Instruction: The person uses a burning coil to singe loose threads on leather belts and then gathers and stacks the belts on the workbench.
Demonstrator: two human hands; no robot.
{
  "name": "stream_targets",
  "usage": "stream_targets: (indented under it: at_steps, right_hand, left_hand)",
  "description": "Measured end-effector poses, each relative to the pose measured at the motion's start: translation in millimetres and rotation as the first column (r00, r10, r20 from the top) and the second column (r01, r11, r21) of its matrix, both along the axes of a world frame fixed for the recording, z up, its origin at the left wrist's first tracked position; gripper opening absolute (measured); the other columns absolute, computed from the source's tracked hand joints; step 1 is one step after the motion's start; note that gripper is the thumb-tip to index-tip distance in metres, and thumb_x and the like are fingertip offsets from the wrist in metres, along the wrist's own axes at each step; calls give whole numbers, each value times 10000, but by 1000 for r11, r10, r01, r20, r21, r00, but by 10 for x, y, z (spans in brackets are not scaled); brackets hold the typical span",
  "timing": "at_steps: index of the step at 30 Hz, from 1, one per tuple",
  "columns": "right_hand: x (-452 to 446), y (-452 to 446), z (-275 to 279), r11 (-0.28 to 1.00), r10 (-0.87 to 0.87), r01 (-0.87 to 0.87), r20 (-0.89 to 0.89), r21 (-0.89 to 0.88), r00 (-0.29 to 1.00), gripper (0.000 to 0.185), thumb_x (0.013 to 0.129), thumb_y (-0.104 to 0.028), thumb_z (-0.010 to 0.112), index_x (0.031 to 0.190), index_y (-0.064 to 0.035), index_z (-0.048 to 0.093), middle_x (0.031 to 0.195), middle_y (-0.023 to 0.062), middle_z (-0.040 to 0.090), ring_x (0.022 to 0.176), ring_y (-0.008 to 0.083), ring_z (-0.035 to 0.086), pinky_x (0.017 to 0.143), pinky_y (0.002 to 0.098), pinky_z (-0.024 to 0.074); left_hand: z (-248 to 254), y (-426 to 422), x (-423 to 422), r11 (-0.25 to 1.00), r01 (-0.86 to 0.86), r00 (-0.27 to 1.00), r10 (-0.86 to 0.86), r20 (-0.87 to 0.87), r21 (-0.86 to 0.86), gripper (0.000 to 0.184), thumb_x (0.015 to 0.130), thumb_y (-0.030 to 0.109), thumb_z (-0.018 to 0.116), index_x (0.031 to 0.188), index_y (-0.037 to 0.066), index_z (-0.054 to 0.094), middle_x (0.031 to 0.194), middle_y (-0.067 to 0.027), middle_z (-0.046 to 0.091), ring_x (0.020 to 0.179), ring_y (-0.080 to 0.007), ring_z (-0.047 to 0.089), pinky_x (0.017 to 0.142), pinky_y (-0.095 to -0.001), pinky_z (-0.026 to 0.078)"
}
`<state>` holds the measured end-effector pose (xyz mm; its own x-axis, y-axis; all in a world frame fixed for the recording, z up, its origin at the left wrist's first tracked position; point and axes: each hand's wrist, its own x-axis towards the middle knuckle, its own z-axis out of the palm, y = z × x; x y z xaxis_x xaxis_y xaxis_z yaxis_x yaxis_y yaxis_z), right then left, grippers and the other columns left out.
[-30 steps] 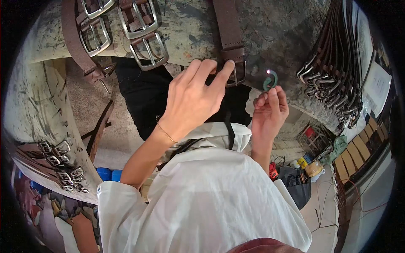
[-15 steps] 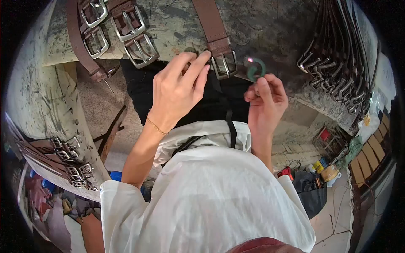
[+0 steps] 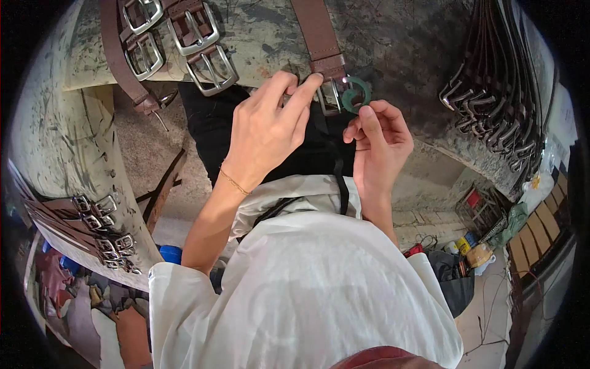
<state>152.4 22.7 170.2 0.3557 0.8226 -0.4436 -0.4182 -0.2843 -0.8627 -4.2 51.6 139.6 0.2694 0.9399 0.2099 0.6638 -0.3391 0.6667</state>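
A brown leather belt (image 3: 318, 38) lies on the work surface with its silver buckle (image 3: 334, 100) toward me. My left hand (image 3: 267, 120) is at the buckle end, bent fingers close together and the index fingertip on the belt's left edge; its thumb is mostly hidden. Between the thumb and fingers of my right hand (image 3: 382, 136) is a green mosquito coil (image 3: 367, 92), a curled piece with a glowing tip. That tip is beside the stitched end of the belt, over the buckle's right side; I cannot tell whether it touches.
More brown belts with silver buckles (image 3: 203, 49) lie at the upper left. Dark belts (image 3: 498, 80) hang in a bundle at the right, and several buckled straps (image 3: 101, 227) rest at the lower left. A dark bag (image 3: 453, 280) stands on the floor at right.
My right hand has moved left, bringing the coil's glowing tip from right of the buckle to the belt's end. The left hand and belt have shifted slightly right in view.
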Motion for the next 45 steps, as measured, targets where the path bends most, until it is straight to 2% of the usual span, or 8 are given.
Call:
stream_targets:
  at_steps: [8,11,14,20,36,39,41,45]
  right_hand:
    - [-109,29,-19,998,66,-66,75,-7,995,135,841,5,653,953,55,595,770,89,624,591,126,582,520,258,480]
    - [-156,40,-28,998,56,-52,127,-34,990,142,839,-4,661,952,54,597,756,87,623,594,121,581,527,258,480]
    - [-182,48,-27,999,51,-49,155,-17,987,141,840,-10,663,950,50,598,750,83,621,597,116,580,531,256,480]
    - [-220,35,-15,999,49,-44,191,-30,980,138,840,-17,666,946,43,600,738,73,618,598,112,578,532,256,481]
    - [-231,19,-32,1000,29,-28,243,-9,970,160,836,-20,672,961,51,601,771,78,627,617,122,582,566,257,480]
    - [-132,-31,-10,999,-40,34,157,38,987,144,847,-7,651,970,47,598,784,87,629,623,133,587,568,269,485]
    - [9,-72,19,995,-91,86,111,48,990,119,865,-7,624,972,35,595,779,88,619,626,146,581,573,285,482]
    - [204,-31,48,989,-132,126,85,73,988,93,876,-20,612,957,21,591,749,70,591,625,147,554,577,295,457]
  left_hand:
    - [-141,-202,14,998,-43,981,32,192,52,280,682,-50,648,956,-6,610,904,-102,549,714,-254,598,586,-332,517]
    - [-127,-243,-13,967,112,991,-92,100,-227,150,724,-26,648,874,-17,635,890,-134,592,764,-304,623,667,-376,519]
    - [-255,-255,-90,932,184,976,-212,-57,-313,157,746,26,631,899,-7,648,922,-137,605,794,-314,625,689,-385,523]
    - [-355,-240,-200,885,148,978,-197,-68,-441,135,806,103,620,857,-15,663,911,-138,626,800,-316,627,688,-386,523]
    - [-359,-254,-235,909,142,987,-161,-16,-392,171,812,140,637,839,-26,661,932,-154,639,793,-337,628,690,-393,525]
    - [-202,-208,-239,951,130,991,-112,78,-280,129,806,110,642,840,-14,656,887,-135,636,749,-317,627,651,-377,522]
    - [-73,-161,-191,997,-20,959,39,281,-69,146,788,53,638,931,26,656,867,-97,613,702,-273,612,608,-347,517]
    - [63,-17,-127,999,14,993,-9,117,-46,318,754,4,633,1060,90,643,869,-73,579,667,-237,589,578,-326,510]
